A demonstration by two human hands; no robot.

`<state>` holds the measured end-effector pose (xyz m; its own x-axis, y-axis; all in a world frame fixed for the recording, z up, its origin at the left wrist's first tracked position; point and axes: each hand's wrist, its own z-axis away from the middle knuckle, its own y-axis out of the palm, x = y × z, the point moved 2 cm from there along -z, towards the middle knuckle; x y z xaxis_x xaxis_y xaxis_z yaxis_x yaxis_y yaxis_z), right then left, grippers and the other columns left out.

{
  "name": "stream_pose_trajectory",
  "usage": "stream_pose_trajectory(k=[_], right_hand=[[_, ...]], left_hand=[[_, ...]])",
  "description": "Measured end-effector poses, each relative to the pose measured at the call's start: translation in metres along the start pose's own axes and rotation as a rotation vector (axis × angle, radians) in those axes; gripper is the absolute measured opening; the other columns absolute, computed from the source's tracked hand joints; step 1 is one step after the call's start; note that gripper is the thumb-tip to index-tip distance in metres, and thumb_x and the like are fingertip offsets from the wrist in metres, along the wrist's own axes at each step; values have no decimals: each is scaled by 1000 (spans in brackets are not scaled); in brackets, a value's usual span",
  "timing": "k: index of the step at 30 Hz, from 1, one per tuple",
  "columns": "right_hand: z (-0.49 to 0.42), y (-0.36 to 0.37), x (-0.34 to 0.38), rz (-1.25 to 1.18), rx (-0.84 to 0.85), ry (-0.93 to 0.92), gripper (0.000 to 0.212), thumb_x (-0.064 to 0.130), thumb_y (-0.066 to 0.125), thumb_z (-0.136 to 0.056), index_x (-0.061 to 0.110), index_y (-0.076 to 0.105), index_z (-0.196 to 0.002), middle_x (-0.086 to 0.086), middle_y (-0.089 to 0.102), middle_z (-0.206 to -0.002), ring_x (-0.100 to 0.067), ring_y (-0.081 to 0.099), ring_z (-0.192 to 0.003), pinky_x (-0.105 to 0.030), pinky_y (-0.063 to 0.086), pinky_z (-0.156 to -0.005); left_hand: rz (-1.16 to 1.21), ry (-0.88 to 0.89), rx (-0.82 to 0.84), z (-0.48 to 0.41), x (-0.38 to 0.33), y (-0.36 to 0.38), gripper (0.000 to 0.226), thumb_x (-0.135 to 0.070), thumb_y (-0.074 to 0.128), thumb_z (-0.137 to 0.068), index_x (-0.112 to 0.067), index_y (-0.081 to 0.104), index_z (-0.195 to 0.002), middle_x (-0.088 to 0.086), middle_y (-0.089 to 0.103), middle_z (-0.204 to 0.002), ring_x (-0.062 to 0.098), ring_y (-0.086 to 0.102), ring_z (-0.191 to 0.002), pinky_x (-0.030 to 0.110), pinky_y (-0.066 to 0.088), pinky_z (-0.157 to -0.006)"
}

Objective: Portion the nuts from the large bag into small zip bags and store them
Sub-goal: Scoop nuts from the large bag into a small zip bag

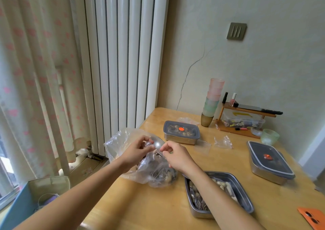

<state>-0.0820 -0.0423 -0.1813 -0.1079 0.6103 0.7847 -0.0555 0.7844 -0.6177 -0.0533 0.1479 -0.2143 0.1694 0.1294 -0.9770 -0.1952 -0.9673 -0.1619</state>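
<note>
— Where is the large bag [158, 176]?
— On the table's [158, 203] left edge, with nuts inside. My left hand [137, 152] and right hand [177, 156] both pinch one small zip bag [158, 144] above it.
— Counts? Labels?
— Two lidded containers [181, 133] [271, 159], each with an orange dot; I can't read any print. One open container [247, 200] holds nuts. Two spare zip bags [202, 146] [223, 141] lie flat.

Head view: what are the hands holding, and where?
The left hand and right hand each pinch a clear plastic edge above the large bag; whether it is a small zip bag cannot be told.
</note>
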Motion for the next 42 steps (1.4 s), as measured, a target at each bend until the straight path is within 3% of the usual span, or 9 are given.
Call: stream_pose_trajectory(k=[5,11,17,23,27,29,32,37,42], right_hand=[[2,1,0,-17,40,-63,29,16,55,-100,40,69,-110,2,68,-108,-8,58,-50,-20,50,-56],[-1,5,-10,-53,171,-56,10,25,71,-93,34,71,-96,2,73,-105,-14,62,-63,-32,54,-61],[1,3,-12,-56,165,-52,8,23,71,-89,30,73,-92,3,75,-102,-11,56,-55,-25,49,-58],[2,4,-12,-32,269,-80,12,24,72,-94,30,76,-105,8,74,-107,-10,56,-57,-24,49,-58],[-3,4,-10,30,58,-105,6,23,72,-95,27,75,-98,7,74,-99,6,53,-53,-20,48,-57],[-6,1,-12,76,-64,-94,13,21,69,-97,28,73,-107,9,70,-104,5,54,-57,-22,52,-65],[-5,0,-14,84,-44,-64,25,18,63,-99,29,67,-122,9,62,-118,-3,60,-53,-15,48,-53],[-2,3,-13,-131,50,-59,10,35,67,-95,29,71,-103,7,72,-107,-13,61,-50,-31,55,-63],[-4,5,-12,-246,40,-71,9,31,76,-92,25,74,-99,3,75,-96,-13,56,-50,-22,44,-53]], left_hand=[[-66,31,107,4,-1,5,19,-24,62,-102,-7,61,-112,1,66,-89,6,59,-80,27,49,-80],[-94,4,162,5,7,6,35,-36,71,-94,-18,59,-121,14,68,-103,26,64,-93,43,53,-94],[-191,-17,284,3,11,6,61,-41,86,-82,-28,49,-129,2,64,-91,8,54,-76,26,49,-72],[-158,-10,217,1,19,4,59,-11,82,-84,-24,45,-129,11,56,-91,9,49,-73,27,46,-71],[-134,6,165,0,20,7,50,-11,83,-84,-19,52,-122,6,51,-84,6,46,-69,22,44,-67],[-104,-3,129,0,19,8,48,-8,83,-85,-18,53,-121,10,54,-88,8,49,-71,24,46,-70],[-1,-21,66,1,16,9,51,-8,86,-81,-13,55,-122,10,65,-86,15,59,-79,30,53,-75],[341,-38,-10,2,4,13,60,-1,83,-76,5,49,-126,8,65,-77,23,66,-65,31,58,-65],[388,-25,-63,3,-8,24,47,-7,80,-83,-2,55,-123,11,66,-82,23,68,-68,31,58,-62]])
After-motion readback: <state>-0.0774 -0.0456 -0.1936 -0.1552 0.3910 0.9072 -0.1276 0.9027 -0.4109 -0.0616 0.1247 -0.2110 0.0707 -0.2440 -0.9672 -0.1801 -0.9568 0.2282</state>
